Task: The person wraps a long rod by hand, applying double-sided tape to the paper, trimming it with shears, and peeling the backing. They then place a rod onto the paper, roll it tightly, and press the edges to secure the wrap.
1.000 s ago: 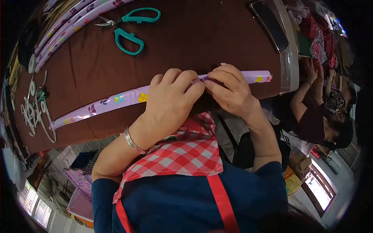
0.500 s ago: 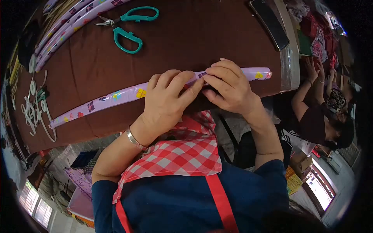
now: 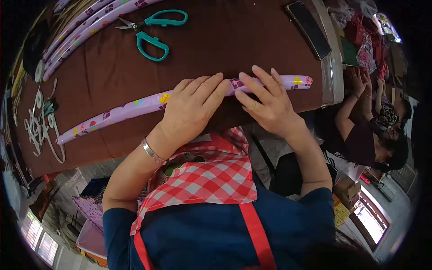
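Observation:
A long thin tube wrapped in glossy lilac paper [image 3: 123,112] with a print of coloured gift boxes lies across the brown cloth in front of me. My left hand [image 3: 193,101] rests flat over its middle, fingers stretched out together and palm down. To the right, my right hand [image 3: 268,102] touches the same tube with its fingers spread apart. Between the two hands a short piece of the printed wrap shows. The undersides of both hands are hidden. Beyond them lie teal-handled shears [image 3: 152,33] with their blades apart.
More lilac-wrapped tubes [image 3: 85,33] lie at the far left. White tape and string [image 3: 39,128] sit in a tangle at the left edge. A black phone [image 3: 309,30] lies near the table's right end [image 3: 332,78]. Other people [image 3: 364,130] are at work on the right.
My fingers have gone from curled around the tube to stretched out over it. The right hand's fingers have spread, and the tube's far left end has risen slightly in view.

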Available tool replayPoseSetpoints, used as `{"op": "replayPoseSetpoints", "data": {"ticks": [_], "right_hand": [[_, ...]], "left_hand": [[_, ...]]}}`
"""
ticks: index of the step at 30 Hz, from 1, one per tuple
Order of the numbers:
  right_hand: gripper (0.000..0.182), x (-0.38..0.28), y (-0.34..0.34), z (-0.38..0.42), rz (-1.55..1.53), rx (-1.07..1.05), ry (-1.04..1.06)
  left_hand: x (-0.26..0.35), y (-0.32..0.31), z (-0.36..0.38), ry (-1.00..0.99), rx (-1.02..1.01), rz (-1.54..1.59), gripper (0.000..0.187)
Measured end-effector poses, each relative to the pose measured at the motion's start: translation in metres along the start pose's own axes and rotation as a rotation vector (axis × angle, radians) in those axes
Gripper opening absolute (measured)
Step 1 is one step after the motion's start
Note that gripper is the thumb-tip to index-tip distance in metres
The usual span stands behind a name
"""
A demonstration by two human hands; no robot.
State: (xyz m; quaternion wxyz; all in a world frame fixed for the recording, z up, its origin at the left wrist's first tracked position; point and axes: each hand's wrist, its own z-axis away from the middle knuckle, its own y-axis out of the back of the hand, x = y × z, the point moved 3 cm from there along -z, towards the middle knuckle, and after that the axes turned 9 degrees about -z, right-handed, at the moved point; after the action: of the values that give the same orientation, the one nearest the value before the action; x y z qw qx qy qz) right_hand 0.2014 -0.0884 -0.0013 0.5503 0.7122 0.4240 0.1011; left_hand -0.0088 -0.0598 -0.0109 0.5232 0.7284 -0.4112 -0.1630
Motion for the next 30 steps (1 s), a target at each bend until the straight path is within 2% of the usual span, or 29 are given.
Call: {"op": "replayPoseSetpoints", "data": {"ticks": [2,3,4,6,8,10,16,18,19,22,25,30], "right_hand": [[0.051,-0.009,0.005,0.009,-0.061,-0.158,-0.007],[0.058,-0.011,0.009,0.01,-0.16,-0.145,-0.01],[0.058,-0.01,0.01,0.008,-0.158,-0.146,-0.008],[0.066,-0.006,0.014,-0.003,-0.086,0.016,-0.091],[0.071,-0.004,0.004,-0.016,-0.06,0.023,-0.14],[0.067,0.002,-0.011,-0.019,0.003,-0.096,-0.144],[0.055,-0.006,0.002,-0.003,-0.003,-0.153,-0.007],[0.049,0.001,0.01,0.01,-0.192,-0.041,-0.041],[0.047,0.005,0.015,0.012,-0.112,0.053,-0.044],[0.048,0.008,0.016,0.004,0.023,0.02,-0.214],[0.051,0.012,0.007,0.005,-0.021,-0.014,-0.208],[0.043,0.021,0.014,0.017,0.002,-0.015,-0.258]], "left_hand": [[0.001,-0.001,-0.001,0.018,0.004,0.002,0.046],[0.001,0.0,-0.002,0.003,0.004,-0.016,0.046],[0.001,0.001,-0.002,-0.01,0.001,-0.035,0.047],[0.001,0.001,-0.002,-0.014,0.003,-0.05,0.047],[0.001,0.002,0.0,-0.019,0.006,-0.073,0.047],[0.001,0.002,0.002,0.0,-0.011,-0.101,0.047],[0.001,0.005,-0.001,0.089,-0.039,-0.04,0.048],[0.002,0.007,-0.003,0.085,-0.04,-0.025,0.047],[0.003,0.008,-0.003,0.086,-0.049,-0.015,0.047],[0.006,0.008,-0.008,0.057,-0.075,-0.023,0.045],[0.014,0.004,-0.017,0.012,-0.072,-0.014,0.044],[0.013,-0.003,-0.015,0.007,-0.077,0.037,0.05]]}}
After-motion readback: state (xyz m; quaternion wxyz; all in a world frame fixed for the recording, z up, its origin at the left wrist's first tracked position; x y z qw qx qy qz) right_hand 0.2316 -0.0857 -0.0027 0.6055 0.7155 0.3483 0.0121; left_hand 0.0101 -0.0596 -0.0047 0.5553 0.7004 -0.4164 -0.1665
